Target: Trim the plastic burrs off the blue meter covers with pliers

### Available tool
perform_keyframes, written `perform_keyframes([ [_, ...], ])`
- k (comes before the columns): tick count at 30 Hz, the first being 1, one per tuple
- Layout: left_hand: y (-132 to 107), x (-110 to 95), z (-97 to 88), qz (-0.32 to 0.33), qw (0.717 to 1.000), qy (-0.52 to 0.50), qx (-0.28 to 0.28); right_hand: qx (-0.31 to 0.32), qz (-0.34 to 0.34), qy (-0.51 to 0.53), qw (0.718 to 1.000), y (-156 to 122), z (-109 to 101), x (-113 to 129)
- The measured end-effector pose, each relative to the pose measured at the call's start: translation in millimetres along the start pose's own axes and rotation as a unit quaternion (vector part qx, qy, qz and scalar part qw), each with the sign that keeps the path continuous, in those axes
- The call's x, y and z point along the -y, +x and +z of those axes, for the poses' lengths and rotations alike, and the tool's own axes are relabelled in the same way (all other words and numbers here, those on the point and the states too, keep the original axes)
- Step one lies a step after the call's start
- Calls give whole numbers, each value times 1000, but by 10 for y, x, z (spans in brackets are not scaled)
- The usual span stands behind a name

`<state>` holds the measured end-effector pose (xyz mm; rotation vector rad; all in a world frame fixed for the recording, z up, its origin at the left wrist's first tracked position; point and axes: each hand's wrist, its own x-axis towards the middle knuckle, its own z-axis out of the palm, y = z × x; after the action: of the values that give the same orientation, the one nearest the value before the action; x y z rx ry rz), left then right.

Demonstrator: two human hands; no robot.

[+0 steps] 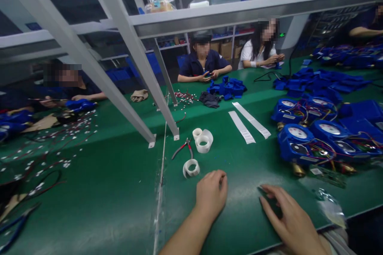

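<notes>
Nearest the camera, at the lower edge of the view, the right hand (287, 215) is poised over the green table (113, 199), thumb and forefinger parted, nothing visible between them. Beside it, the left hand (211, 193) has its fingers loosely curled; from my distant station I see mainly its back and cannot tell whether the fingertips meet or cover anything.

Just beyond the left hand is a white roll (193, 173), resting on the table. Farther out lie the cutters (188, 143), spread at the handles, with more rolls (203, 150) near them. Two strips (243, 128) lie farther right, apart from both hands. To the right of the right hand is a clear bag (330, 207), and beyond it stand blue meters (327, 128), dials upward, wires exposed. Across the table sits a worker (206, 65) with hands raised.

I judge the step in hand to be a pause between handlings, since I see neither hand gripping anything. From this pose, taking the near roll would call for a short forward reach and uncurled left fingers; taking a meter, for a longer outward reach by the right, clear of the wires.
</notes>
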<state>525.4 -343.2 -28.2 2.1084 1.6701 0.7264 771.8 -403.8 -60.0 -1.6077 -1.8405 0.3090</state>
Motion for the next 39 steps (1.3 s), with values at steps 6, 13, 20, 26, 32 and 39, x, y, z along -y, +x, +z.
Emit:
perform_keyframes([
  [6,-109,-115,91,147,983,18,106,63,18,120,991,813,333,90],
  [13,-126,-22,-12,183,981,15,67,25,-177,78,981,1870,1104,720],
  [20,-17,44,-371,49,984,104,-134,-21,-246,24,969,1888,1282,869],
  [26,75,54,-447,-94,965,216,-114,-80,-227,6,970,1983,1091,678],
  [32,118,162,-415,-142,947,282,-54,-110,-176,1,978,2193,926,332],
  [39,65,204,-350,-54,951,289,-97,-71,-143,26,987,2233,1039,137],
])
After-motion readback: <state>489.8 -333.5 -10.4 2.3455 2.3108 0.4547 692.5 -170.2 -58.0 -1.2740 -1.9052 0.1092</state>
